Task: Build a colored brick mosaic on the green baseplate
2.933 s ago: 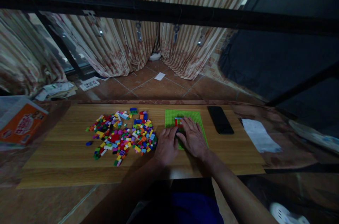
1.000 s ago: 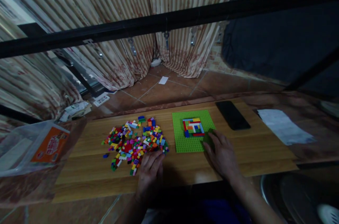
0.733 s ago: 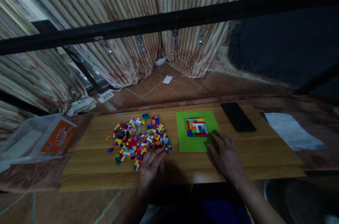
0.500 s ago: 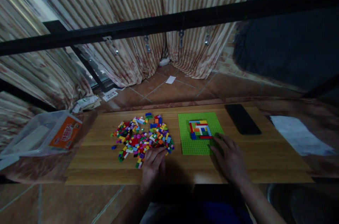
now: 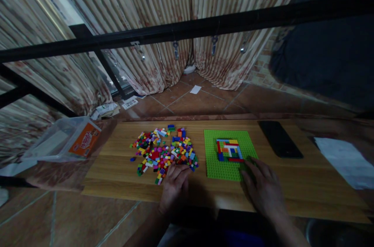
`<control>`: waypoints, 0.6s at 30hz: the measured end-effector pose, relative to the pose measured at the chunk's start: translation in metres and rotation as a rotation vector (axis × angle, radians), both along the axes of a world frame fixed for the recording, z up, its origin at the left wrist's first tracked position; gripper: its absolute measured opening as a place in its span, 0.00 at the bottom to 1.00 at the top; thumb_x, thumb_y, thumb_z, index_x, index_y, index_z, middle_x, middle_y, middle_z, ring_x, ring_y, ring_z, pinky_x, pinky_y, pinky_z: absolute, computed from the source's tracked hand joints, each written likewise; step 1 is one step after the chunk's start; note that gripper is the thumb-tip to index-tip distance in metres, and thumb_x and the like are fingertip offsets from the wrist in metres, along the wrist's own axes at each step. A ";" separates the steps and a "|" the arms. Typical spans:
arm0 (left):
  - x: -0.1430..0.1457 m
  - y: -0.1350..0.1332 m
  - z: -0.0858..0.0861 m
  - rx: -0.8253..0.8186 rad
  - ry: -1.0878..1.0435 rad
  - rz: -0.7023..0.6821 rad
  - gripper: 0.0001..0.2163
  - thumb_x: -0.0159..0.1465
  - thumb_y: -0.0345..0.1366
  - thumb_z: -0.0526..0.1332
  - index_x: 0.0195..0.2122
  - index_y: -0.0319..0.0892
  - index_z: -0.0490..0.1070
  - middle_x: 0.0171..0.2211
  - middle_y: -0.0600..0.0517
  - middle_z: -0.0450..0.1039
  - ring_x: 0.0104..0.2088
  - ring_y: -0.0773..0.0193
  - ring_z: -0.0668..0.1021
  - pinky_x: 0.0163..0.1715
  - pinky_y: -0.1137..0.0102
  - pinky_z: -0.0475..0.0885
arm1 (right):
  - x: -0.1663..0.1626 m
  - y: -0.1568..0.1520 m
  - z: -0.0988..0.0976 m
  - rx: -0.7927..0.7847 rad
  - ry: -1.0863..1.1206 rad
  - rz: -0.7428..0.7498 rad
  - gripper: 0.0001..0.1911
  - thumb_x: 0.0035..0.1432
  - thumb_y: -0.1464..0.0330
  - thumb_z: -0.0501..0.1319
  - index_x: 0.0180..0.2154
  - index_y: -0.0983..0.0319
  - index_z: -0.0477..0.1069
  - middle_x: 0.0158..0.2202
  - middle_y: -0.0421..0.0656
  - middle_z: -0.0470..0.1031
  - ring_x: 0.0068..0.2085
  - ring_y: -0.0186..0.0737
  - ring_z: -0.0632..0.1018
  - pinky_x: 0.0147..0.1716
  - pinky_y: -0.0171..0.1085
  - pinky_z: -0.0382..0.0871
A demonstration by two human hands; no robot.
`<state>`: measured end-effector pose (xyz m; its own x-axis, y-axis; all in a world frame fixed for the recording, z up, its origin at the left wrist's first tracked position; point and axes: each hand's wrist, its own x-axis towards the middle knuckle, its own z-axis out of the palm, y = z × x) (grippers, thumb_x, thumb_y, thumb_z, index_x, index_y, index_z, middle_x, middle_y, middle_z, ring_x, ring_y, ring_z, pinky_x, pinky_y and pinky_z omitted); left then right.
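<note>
At the near edge of a loose pile of small coloured building bricks point(image 5: 154, 155) is my left hand point(image 5: 175, 182). Its fingers are curled together, and whatever they may hold is hidden. A green studded baseplate point(image 5: 223, 172) lies right of the pile. On it stands a low, roughly square build of bricks point(image 5: 229, 150) in blue, red, white, yellow and other colours. My right hand point(image 5: 263, 184) rests over the plate's near right corner, its fingers stretched out and the thumb apart. The fingertips are close to the build's near right corner.
A black phone point(image 5: 280, 140) lies on the wooden table point(image 5: 113, 177), right of the baseplate. White paper point(image 5: 343, 159) is at the far right. Left of the table sits a clear plastic box point(image 5: 55, 142) with an orange label. A dark metal bar point(image 5: 193, 29) crosses beyond the table.
The camera view has turned slightly left, so the table and its things sit farther right in the picture. Both hands stay in nearly the same places over the pile and plate.
</note>
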<state>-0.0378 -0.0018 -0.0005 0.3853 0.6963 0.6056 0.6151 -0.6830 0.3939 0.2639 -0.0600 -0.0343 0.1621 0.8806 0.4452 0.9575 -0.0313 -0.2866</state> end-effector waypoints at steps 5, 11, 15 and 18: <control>0.001 0.000 -0.001 -0.024 -0.022 -0.010 0.14 0.62 0.21 0.55 0.42 0.43 0.74 0.40 0.50 0.78 0.43 0.62 0.78 0.53 0.59 0.70 | 0.003 0.000 -0.004 0.005 -0.025 0.014 0.22 0.64 0.56 0.52 0.50 0.63 0.71 0.54 0.55 0.70 0.53 0.56 0.70 0.49 0.55 0.68; 0.002 -0.002 -0.001 -0.042 -0.011 0.002 0.14 0.62 0.21 0.56 0.42 0.43 0.74 0.40 0.50 0.78 0.43 0.61 0.77 0.52 0.58 0.71 | 0.005 0.000 -0.005 0.020 -0.042 0.025 0.23 0.64 0.55 0.51 0.51 0.63 0.70 0.54 0.54 0.70 0.51 0.56 0.72 0.48 0.54 0.68; 0.001 -0.002 0.001 -0.053 -0.017 -0.004 0.14 0.61 0.21 0.56 0.42 0.43 0.74 0.40 0.49 0.78 0.42 0.60 0.77 0.50 0.58 0.71 | 0.006 -0.001 -0.007 0.032 -0.034 0.040 0.22 0.64 0.55 0.52 0.51 0.62 0.70 0.53 0.54 0.71 0.52 0.57 0.72 0.49 0.55 0.68; 0.001 -0.001 0.000 -0.060 -0.028 -0.022 0.14 0.61 0.21 0.56 0.42 0.43 0.74 0.40 0.49 0.78 0.42 0.60 0.76 0.47 0.59 0.72 | 0.008 -0.001 -0.009 0.037 -0.031 0.053 0.22 0.64 0.55 0.52 0.51 0.61 0.70 0.53 0.55 0.71 0.53 0.58 0.72 0.49 0.56 0.67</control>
